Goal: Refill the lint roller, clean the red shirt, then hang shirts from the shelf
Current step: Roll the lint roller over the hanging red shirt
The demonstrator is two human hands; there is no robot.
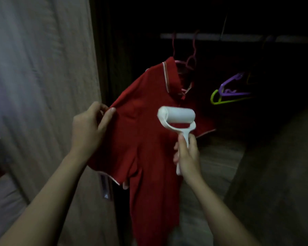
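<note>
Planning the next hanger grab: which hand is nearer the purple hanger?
Right. The right hand, gripping the lint roller, is below and left of the purple hanger; the left hand pinches the red shirt farther left.

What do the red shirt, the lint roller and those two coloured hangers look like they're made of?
The red shirt looks like matte knit fabric: it folds and drapes where the left hand pinches it. The lint roller has a smooth white frame and handle, likely plastic; its roll is blurred, perhaps paper. The purple hanger and green hanger are bright and glossy, probably plastic.
</note>
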